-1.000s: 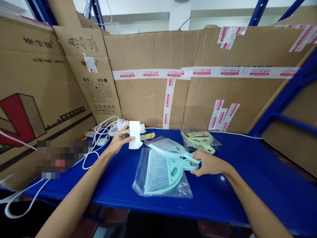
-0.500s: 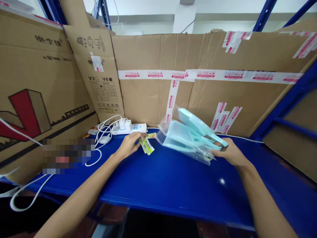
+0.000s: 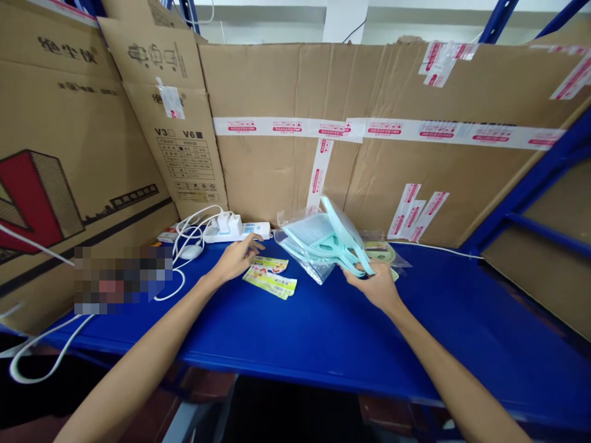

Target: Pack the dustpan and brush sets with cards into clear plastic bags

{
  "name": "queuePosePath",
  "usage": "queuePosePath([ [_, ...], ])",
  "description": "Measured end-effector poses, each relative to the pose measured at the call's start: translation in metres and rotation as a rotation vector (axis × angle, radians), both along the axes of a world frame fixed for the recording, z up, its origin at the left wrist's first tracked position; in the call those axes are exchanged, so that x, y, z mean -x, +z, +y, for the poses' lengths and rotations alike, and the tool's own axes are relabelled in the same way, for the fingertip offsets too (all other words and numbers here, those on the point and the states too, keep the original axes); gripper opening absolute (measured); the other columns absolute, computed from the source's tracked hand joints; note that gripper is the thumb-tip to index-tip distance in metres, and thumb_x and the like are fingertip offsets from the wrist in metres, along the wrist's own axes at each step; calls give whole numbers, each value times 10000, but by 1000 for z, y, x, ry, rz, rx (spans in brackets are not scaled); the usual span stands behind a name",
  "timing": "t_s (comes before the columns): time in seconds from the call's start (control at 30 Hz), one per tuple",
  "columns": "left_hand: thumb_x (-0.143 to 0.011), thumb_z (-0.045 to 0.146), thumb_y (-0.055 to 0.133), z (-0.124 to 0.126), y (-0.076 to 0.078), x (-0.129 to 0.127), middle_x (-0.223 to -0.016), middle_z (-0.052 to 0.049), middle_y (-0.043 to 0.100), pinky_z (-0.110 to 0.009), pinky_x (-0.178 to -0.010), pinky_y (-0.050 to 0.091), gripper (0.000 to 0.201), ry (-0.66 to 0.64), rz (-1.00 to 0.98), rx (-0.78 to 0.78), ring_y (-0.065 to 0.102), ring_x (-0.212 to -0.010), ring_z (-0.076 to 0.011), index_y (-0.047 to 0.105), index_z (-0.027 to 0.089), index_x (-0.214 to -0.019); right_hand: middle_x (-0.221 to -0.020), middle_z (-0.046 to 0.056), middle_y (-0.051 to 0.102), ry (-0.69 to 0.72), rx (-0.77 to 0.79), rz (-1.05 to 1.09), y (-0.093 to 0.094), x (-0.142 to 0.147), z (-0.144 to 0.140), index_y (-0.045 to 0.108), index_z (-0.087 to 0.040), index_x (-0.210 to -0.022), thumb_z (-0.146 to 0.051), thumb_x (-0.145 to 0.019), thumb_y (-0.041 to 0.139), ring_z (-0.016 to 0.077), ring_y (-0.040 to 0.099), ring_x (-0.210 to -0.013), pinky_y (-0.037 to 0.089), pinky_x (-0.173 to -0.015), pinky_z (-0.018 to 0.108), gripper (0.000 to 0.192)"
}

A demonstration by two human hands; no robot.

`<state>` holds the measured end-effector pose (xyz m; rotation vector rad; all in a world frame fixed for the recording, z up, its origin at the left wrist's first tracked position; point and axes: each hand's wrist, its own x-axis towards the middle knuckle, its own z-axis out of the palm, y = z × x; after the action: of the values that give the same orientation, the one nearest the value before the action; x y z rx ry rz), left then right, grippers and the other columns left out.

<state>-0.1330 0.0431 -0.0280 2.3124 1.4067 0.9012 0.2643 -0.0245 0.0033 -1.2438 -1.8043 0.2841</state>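
Observation:
My right hand [image 3: 376, 284] is closed round the narrow handles of several light-blue plastic tools [image 3: 344, 237], which have broad, flat heads. Their exact kind is unclear. The heads point away from me, one tilted up above the others. Clear plastic bags [image 3: 318, 271] lie about and under them, and part of a pale-green piece [image 3: 381, 251] shows beyond my hand. My left hand [image 3: 237, 257] holds nothing; its fingers are apart, just behind and left of some yellow-green printed packets [image 3: 270, 280] lying on the blue table [image 3: 295, 338].
A white power strip [image 3: 252, 231] with plugs and tangled white cables [image 3: 182, 246] stands at the back left. Taped cardboard walls [image 3: 272, 172] close off the back and left. A blue metal frame [image 3: 521, 184] rises at the right. A blurred patch [image 3: 122, 280] hides something at the left.
My left hand has let go of the yellow-green packets, which now lie on the table. My right hand has moved left and lower with the light-blue tools, turning their heads away from me.

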Motion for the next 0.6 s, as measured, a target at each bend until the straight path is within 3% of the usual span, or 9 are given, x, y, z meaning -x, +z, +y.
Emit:
queuePosePath([
  [0.1, -897, 224, 553, 6, -6, 1, -1128, -62, 782, -396, -933, 539, 283, 97, 44, -34, 725, -1065, -259, 637, 242, -1166, -593, 13, 546, 0, -16, -58, -6, 6, 1, 567, -211, -542, -458, -825, 679, 178, 506, -610, 401, -645, 334, 392],
  [0.27, -841, 361, 719, 15, -16, 3, -1021, -86, 759, -438, -964, 508, 263, 1, 124, 0, 680, -991, -288, 759, 234, -1068, -571, 0, 494, -81, 40, -118, -11, 3, 8, 497, -221, -540, -470, -799, 662, 166, 462, -592, 354, -622, 324, 395],
  [0.37, -801, 356, 757, 18, -17, 6, -887, -67, 737, -445, -980, 498, 174, -33, 112, 37, 668, -900, -265, 771, 223, -912, -543, -4, 471, -119, 102, -186, -14, -5, 15, 450, -228, -525, -481, -771, 639, 160, 434, -573, 332, -607, 322, 401],
  [0.43, -790, 344, 757, 19, -17, 8, -911, -73, 745, -444, -990, 497, 136, -41, 98, 31, 672, -928, -264, 752, 216, -835, -539, -3, 486, -129, 128, -230, -15, -11, 20, 458, -227, -531, -479, -756, 623, 160, 444, -565, 323, -602, 321, 376],
  [0.6, -763, 312, 744, 14, -11, 9, -1016, -76, 761, -363, -834, 542, 325, -58, 27, 83, 693, -885, -234, 754, 199, -1068, -555, 6, 535, -96, 157, -323, -14, -26, 30, 514, -225, -543, -457, -739, 597, 177, 500, -581, 321, -608, 320, 314],
])
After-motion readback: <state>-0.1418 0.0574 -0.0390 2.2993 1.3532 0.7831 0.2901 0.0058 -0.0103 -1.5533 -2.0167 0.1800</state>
